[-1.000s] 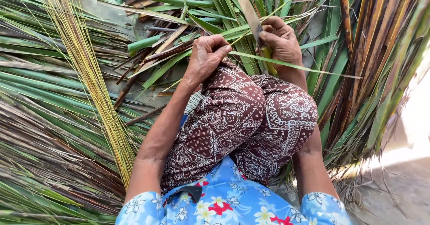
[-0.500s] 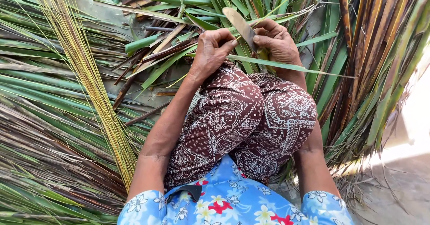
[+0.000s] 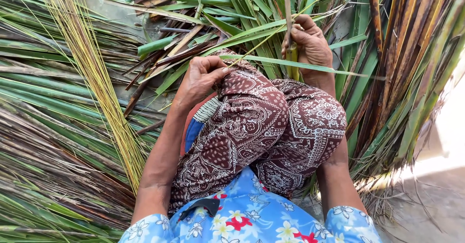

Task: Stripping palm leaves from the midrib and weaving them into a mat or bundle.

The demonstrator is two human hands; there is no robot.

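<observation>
Head view: both hands are fisted, left hand point(image 3: 201, 78) pinching a leaf strip point(image 3: 290, 65), right hand point(image 3: 310, 42) hiding a knife point(image 3: 287, 15) handle.

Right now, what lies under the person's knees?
Around the knees lie green palm leaves, with dry brown ones at the right. The ground directly beneath is covered by the patterned cloth, so it cannot be seen.

Pale grey ground point(image 3: 436, 209) is carrying everything here. Long green palm leaves point(image 3: 38, 88) are lying across it on the left, with drier brown ones point(image 3: 43, 160) mixing in below. A bundle of thin yellow-green midribs point(image 3: 97, 78) is lying on top of them. More green and brown leaves point(image 3: 407, 78) are heaping on the right.
</observation>
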